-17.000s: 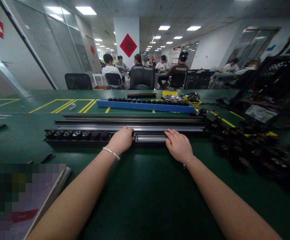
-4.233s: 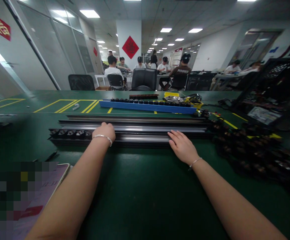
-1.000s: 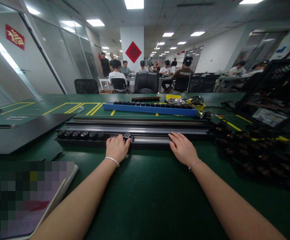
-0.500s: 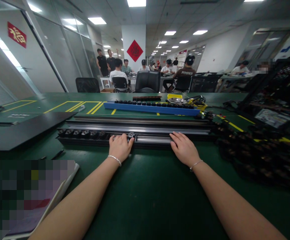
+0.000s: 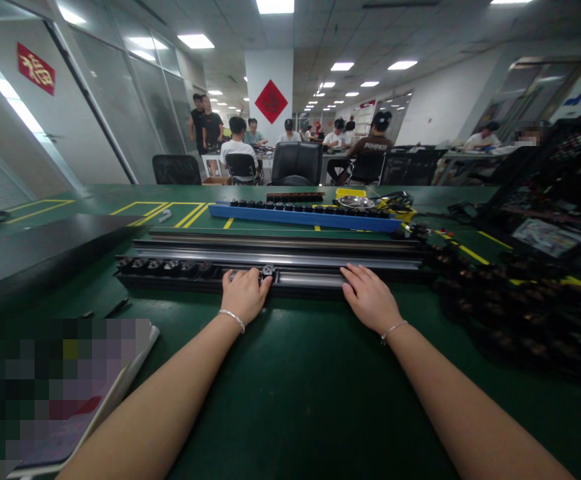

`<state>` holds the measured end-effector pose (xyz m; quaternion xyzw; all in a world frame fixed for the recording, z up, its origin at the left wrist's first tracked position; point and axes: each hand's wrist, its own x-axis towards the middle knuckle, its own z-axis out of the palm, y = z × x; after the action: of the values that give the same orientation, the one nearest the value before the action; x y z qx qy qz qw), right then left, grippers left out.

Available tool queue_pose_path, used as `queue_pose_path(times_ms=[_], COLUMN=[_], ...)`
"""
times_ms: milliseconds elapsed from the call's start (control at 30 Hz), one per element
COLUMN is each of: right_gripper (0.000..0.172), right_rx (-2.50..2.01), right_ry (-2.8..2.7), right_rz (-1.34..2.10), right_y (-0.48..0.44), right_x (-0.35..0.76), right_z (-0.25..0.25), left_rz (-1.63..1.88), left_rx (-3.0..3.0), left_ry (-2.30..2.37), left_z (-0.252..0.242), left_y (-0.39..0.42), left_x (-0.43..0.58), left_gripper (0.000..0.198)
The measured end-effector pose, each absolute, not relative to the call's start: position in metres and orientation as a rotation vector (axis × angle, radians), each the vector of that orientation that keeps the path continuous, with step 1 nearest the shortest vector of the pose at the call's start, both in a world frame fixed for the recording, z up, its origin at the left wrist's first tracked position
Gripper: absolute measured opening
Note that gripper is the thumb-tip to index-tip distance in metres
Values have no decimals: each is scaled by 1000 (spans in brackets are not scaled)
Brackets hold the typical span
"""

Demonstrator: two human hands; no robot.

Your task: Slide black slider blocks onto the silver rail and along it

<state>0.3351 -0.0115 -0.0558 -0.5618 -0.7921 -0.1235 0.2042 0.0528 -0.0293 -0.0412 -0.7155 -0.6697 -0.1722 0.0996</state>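
Observation:
A long black rail with a shiny metal channel lies across the green table. Several small black parts sit in a row in its left end. My left hand is closed over the rail's middle, thumb and fingers at a small black part seated in the channel; what the curled fingers grip is partly hidden. Farther right, my right hand rests on the rail with its fingers stretched out, holding nothing. Behind this rail lie more metal rails, parallel to it.
A blue tray of black parts lies beyond the rails, near a metal dish. Dark parts are heaped at right. A booklet and dark panel are at left. People sit at far tables.
My left hand and the small black part beside it have shifted slightly right along the rail. The dark panel at left has moved left. My right hand has stayed put.

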Motion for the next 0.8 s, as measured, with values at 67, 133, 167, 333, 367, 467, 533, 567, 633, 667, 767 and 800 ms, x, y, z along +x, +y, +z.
queue_pose_path(times_ms=[67,133,167,333,367,467,533,567,633,667,767,800], right_gripper=[49,49,49,50,50,49,49,49,49,49,49,49], right_rx=[-1567,-1560,-1557,-1567,-1569,-1567,-1568,-1570,-1575,-1577,-1574,-1573], right_ry=[-2209,-2206,-2205,-2210,-2211,-2208,-2209,-2210,-2214,-2215,-2217,-2216], right_rz=[-343,-343,-343,-340,-339,-344,-348,-349,-349,-349,-347,-346], right_y=[-12,-12,-12,-13,-13,-12,-12,-12,-12,-12,-12,-12], right_x=[335,335,335,335,335,335,335,335,335,335,335,335], right_z=[-56,-55,-55,-55,-55,-55,-55,-55,-56,-56,-55,-55], left_rz=[-512,-515,-515,-517,-523,-540,-549,-556,-577,-589,-625,-634], left_rx=[-2124,-2131,-2135,-2151,-2155,-2167,-2162,-2157,-2154,-2160,-2192,-2199], left_ry=[-1973,-1966,-1964,-1957,-1949,-1929,-1923,-1919,-1903,-1895,-1873,-1870], left_z=[-42,-42,-42,-42,-42,-42,-43,-44,-46,-47,-49,-49], left_y=[-29,-29,-29,-29,-29,-29,-29,-29,-28,-28,-28,-28], left_x=[53,53,53,54,54,54,54,54,55,55,56,56], left_gripper=[43,43,42,41,41,42,41,41,40,40,38,38])
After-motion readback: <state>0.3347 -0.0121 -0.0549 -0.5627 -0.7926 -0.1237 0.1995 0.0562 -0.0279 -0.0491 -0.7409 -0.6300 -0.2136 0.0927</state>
